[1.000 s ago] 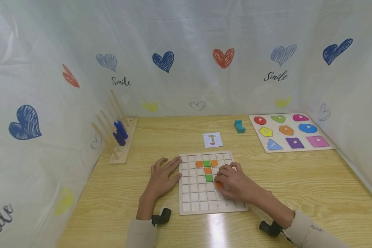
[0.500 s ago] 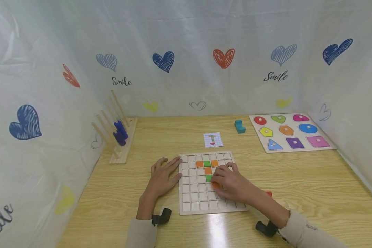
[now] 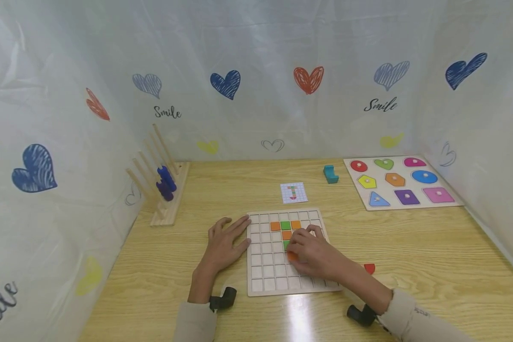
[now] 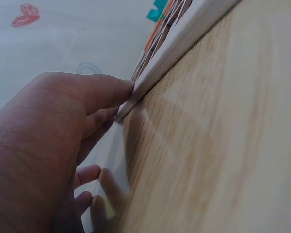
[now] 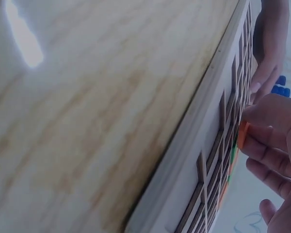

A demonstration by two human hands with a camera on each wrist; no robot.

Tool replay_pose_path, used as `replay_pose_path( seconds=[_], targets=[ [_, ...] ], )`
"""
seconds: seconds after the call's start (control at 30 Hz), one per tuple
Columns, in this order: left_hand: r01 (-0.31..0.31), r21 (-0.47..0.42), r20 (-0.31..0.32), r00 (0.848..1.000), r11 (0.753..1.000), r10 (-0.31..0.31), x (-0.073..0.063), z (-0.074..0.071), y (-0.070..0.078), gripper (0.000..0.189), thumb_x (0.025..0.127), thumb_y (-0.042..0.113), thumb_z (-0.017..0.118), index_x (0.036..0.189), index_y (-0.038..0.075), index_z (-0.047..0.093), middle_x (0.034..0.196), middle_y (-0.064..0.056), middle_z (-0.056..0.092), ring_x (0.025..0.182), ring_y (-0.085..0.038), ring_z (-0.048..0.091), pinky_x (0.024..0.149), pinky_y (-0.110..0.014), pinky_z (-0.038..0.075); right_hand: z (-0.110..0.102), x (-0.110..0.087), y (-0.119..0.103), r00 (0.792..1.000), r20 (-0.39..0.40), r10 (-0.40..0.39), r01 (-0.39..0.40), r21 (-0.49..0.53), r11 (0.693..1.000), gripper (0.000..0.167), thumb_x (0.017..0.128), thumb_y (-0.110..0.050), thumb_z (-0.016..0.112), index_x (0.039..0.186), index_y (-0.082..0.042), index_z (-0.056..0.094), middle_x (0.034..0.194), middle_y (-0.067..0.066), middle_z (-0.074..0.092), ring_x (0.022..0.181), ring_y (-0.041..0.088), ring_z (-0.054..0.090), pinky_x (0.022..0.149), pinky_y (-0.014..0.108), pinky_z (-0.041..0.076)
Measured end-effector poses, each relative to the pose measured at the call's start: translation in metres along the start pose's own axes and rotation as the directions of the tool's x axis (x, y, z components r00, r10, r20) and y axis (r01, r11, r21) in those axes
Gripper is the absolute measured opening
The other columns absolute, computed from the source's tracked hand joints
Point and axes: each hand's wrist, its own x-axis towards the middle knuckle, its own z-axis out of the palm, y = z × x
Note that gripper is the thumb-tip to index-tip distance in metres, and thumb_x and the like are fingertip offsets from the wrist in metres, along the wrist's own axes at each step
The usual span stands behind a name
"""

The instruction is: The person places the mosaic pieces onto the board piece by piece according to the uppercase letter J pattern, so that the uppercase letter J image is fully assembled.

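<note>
A pale wooden grid board (image 3: 262, 272) lies on the table, with orange and green square tiles set in some of its cells, including a green tile (image 3: 285, 225) in the top row of tiles. My right hand (image 3: 315, 254) pinches an orange tile (image 5: 242, 134) between thumb and fingers, just over the cell below the lower green tile. My left hand (image 3: 225, 244) lies flat at the board's left edge, its thumb and fingertips touching the rim. Behind the board is a small card (image 3: 299, 194) printed with a J made of coloured squares.
A red rounded piece (image 3: 369, 269) lies right of the board. At the back right are a shape puzzle board (image 3: 384, 190) and a teal block (image 3: 330, 174). A wooden peg stand (image 3: 171, 209) with blue pieces (image 3: 166, 180) is at left.
My right hand has moved left with the orange tile, to just under the lower green tile. The red piece has come out from behind the right forearm. My left hand stays put.
</note>
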Motion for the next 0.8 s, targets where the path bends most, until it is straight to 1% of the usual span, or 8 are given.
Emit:
replay_pose_path(
  seconds=[0.17,0.33,0.47,0.73,0.8],
  targets=[
    [0.003,-0.002,0.003,1.000,1.000,-0.003,0.0003,0.0006,-0.0005,0.054,0.099,0.039,0.057,0.150,0.023,0.050,0.156,0.010,0.041,0.138,-0.033,0.031,0.107,-0.056,0.018,0.0046,0.0003,-0.0022,1.000,0.014,0.009,-0.009,-0.037,0.999,0.016,0.084,-0.024,0.078,0.098,-0.018,0.075,0.103,-0.005,0.065,0.108,0.018,0.055,0.094,0.049,0.035],
    [-0.001,0.002,-0.004,1.000,1.000,0.001,0.0005,0.0008,-0.0007,0.054,0.099,0.039,0.058,0.150,0.023,0.050,0.156,0.010,0.042,0.138,-0.033,0.032,0.107,-0.056,0.018,0.0058,0.0010,-0.0025,1.000,-0.021,-0.009,0.008,-0.057,0.998,0.016,0.082,-0.024,0.080,0.096,-0.018,0.075,0.101,-0.005,0.066,0.106,0.018,0.056,0.092,0.049,0.037],
    [-0.003,0.010,-0.003,1.000,1.000,0.003,0.0011,0.0010,-0.0005,0.053,0.099,0.039,0.058,0.150,0.023,0.050,0.156,0.010,0.042,0.138,-0.033,0.032,0.107,-0.056,0.018,0.0051,-0.0001,-0.0021,0.999,-0.045,-0.014,0.011,-0.059,0.998,0.018,0.081,-0.025,0.082,0.096,-0.016,0.075,0.099,-0.004,0.067,0.104,0.018,0.057,0.091,0.049,0.038],
    [-0.007,0.019,-0.020,1.000,1.000,0.008,0.0008,0.0016,-0.0007,0.054,0.098,0.038,0.060,0.149,0.022,0.051,0.155,0.009,0.043,0.136,-0.034,0.033,0.106,-0.059,0.020,0.0058,-0.0020,0.0003,0.998,-0.064,-0.023,0.020,-0.037,0.999,0.020,0.079,-0.024,0.084,0.094,-0.015,0.075,0.098,-0.004,0.066,0.103,0.018,0.057,0.090,0.050,0.039],
    [-0.003,0.016,-0.016,1.000,1.000,0.003,0.0005,0.0015,-0.0005,0.054,0.098,0.038,0.060,0.149,0.022,0.051,0.155,0.009,0.043,0.136,-0.034,0.033,0.106,-0.058,0.019,0.0053,-0.0024,0.0007,0.997,-0.067,-0.024,0.022,-0.031,0.999,0.020,0.079,-0.024,0.084,0.094,-0.015,0.075,0.097,-0.004,0.065,0.103,0.018,0.057,0.090,0.050,0.039]
  ],
)
